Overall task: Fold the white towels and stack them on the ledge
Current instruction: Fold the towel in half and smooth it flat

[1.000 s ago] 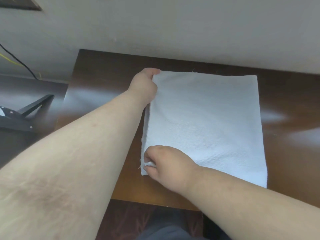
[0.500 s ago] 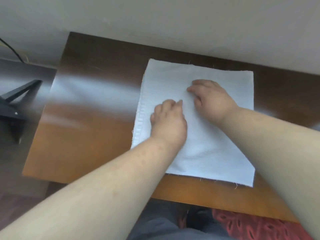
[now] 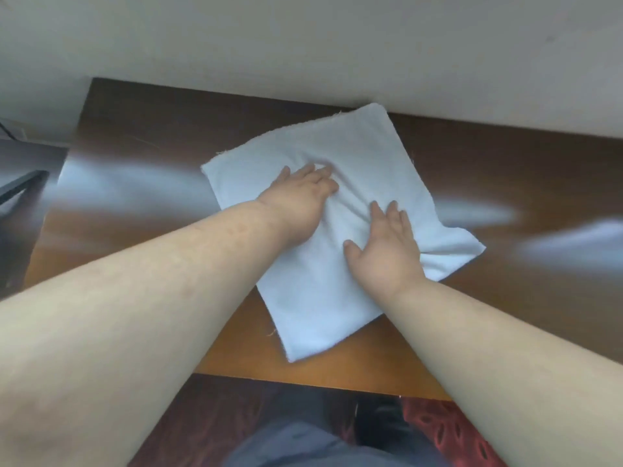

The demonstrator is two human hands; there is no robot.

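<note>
Towel (image 3: 337, 298) flat under both hands (image 3: 300, 203).

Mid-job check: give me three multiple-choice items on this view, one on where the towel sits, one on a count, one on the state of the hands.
1. Where does the white towel lie?
A. on the brown table
B. on the floor
C. over a chair

2. How many towels show?
A. three
B. one
C. two

3. How do the left hand and right hand lie?
A. both lifted clear
B. both flat on the towel
C. one pinches a corner

Key: 1 A, brown tabletop shows around it; 2 B, only one white cloth is in view; 3 B, straight fingers press the creased cloth.
</note>
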